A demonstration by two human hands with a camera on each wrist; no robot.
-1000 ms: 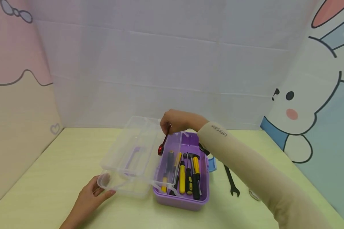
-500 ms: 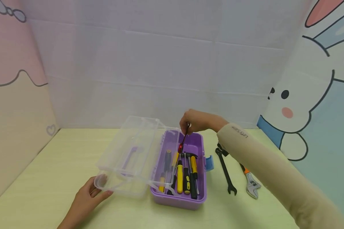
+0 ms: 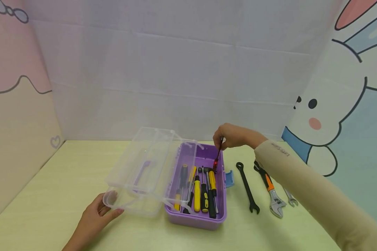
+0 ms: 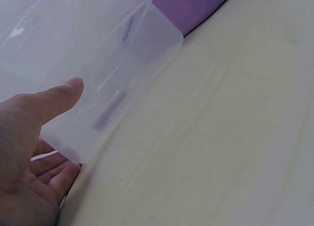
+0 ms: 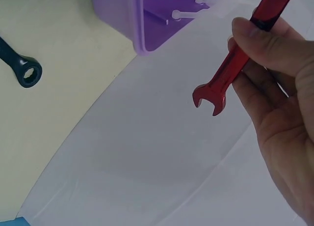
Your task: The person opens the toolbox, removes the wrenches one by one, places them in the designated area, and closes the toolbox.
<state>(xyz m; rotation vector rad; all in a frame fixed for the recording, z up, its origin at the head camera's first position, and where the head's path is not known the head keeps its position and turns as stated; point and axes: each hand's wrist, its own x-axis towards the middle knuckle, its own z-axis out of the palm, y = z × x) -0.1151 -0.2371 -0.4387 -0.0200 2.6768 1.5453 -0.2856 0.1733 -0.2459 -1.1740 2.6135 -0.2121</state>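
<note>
My right hand (image 3: 234,135) pinches a red wrench (image 5: 225,73) between thumb and fingers, above the right back of a purple toolbox (image 3: 194,222). In the right wrist view the wrench's open-jawed end points down and left, past the fingers. The red wrench's lower end (image 3: 215,164) hangs at the box's right wall in the head view. My left hand (image 3: 95,211) holds the near left corner of the clear lid (image 4: 98,64), thumb on one side and fingers on the other. Inside the box lie yellow-and-black screwdrivers (image 3: 197,195) and a hammer (image 3: 212,205).
Right of the box lie a black wrench (image 3: 247,188), an adjustable wrench (image 3: 273,198) with an orange-marked handle, and a small silver wrench (image 3: 291,199) partly under the sleeve. A blue latch (image 3: 229,179) sticks out from the box. White cloth (image 3: 176,69) hangs behind the table.
My right hand has moved rightward with the red wrench, from over the lid to the box's right back. The wrenches on the right have come into view. My left hand stays at the lid.
</note>
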